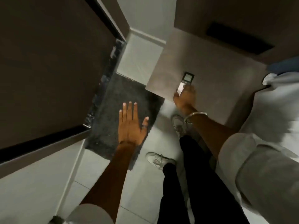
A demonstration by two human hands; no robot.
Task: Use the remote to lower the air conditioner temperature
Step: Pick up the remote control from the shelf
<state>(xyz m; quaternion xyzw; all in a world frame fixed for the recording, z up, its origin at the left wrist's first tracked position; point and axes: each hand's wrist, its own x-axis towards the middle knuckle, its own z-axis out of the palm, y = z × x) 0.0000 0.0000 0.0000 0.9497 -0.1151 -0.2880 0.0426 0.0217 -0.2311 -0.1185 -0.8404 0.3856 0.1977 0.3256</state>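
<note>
White and slim, the remote [180, 88] sits gripped in the right hand [185, 98], raised just below a small wall panel [188, 77]. Left hand [131, 123] hangs flat, fingers spread, grasping nothing. Remote fetched; no air conditioner shows, so pressing seems yet to come.

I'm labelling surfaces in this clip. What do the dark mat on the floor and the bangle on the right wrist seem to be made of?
The dark mat looks like a shaggy textile, probably a pile rug: its surface is fuzzy and matte, its edges ragged. The bangle on the right wrist looks like polished silver-coloured metal: thin, rigid, with bright glints. Which metal cannot be told.
</note>
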